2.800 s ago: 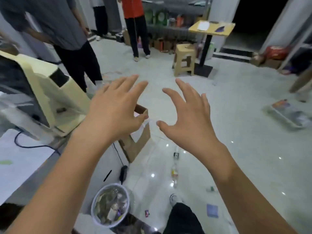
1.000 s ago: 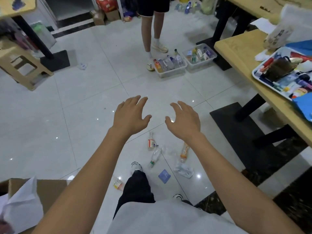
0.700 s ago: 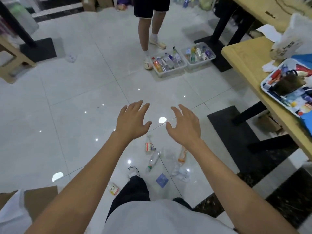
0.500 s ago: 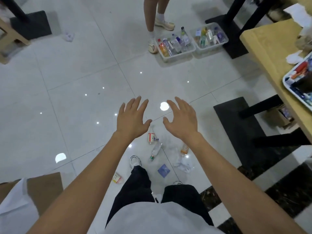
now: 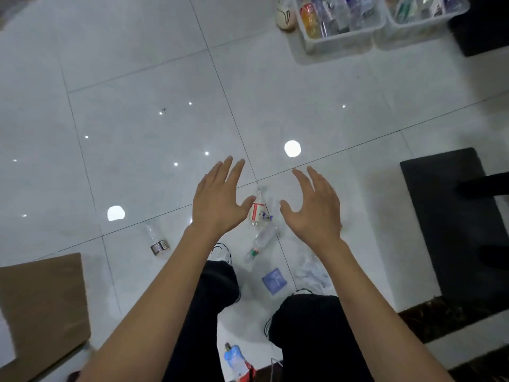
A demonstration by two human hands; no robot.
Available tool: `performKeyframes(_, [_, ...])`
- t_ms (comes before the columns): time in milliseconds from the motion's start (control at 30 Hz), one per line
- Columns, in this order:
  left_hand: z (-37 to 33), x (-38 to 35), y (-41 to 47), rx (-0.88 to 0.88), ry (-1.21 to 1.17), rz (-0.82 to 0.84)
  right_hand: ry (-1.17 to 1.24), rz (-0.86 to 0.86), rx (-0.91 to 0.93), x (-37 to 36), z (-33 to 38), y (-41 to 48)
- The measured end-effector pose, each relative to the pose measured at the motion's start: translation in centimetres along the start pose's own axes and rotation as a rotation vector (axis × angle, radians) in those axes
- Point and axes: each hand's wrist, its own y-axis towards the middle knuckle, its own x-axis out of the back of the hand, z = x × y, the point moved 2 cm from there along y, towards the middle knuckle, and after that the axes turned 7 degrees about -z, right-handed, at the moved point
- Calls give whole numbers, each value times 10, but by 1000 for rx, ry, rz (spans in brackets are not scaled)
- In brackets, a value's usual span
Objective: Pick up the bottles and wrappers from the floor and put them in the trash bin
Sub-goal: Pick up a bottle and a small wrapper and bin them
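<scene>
Both bare arms are stretching forward and down over the white floor [image 5: 143, 86]. The left hand [image 5: 217, 201] is hovering palm down, fingers straight and slightly fanned, thumb jutting right. The right hand [image 5: 314, 209] is mirroring it, fingers apart and a little bent, thumb pointing left. Neither is holding or touching anything.

Between the person's black trouser legs [image 5: 308, 326] a blue container [image 5: 237, 361] is lying on the tiles; what kind it is I cannot tell. Just ahead of the shoes two wrappers are lying: a blue wrapper [image 5: 274, 281], square and flat, and just right of it a white wrapper [image 5: 314, 272], crumpled and partly under the right forearm.

Beyond these, three clear bottles are sitting on the floor. A green-capped bottle [image 5: 263, 241] is lying on its side below the gap between the wrists. A red-labelled bottle [image 5: 257, 209] is showing between the two thumbs. A small bottle [image 5: 157, 242] is lying left of the left forearm.

A cardboard box [image 5: 41, 307] is occupying the near left edge, and a black mat [image 5: 446, 230] is lying to the right. Farthest off, a tub [image 5: 340, 41] and a second tub [image 5: 413, 26], both packed with bottles, are standing side by side, with a pale shoe [image 5: 286, 13] just left of them.
</scene>
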Motion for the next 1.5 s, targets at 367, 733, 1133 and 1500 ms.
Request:
performKeyframes(367, [46, -183, 53, -139, 78, 36, 27, -39, 24, -180, -85, 57])
performKeyframes(733, [85, -292, 101, -107, 158, -11, -46, -72, 69, -292, -157, 88])
performKeyframes(1133, [96, -377, 62, -66, 264, 266, -261, 178, 76, -350, -181, 84])
performKeyframes(1500, [114, -481, 78, 175, 79, 329, -300, 338, 55, -449, -219, 104])
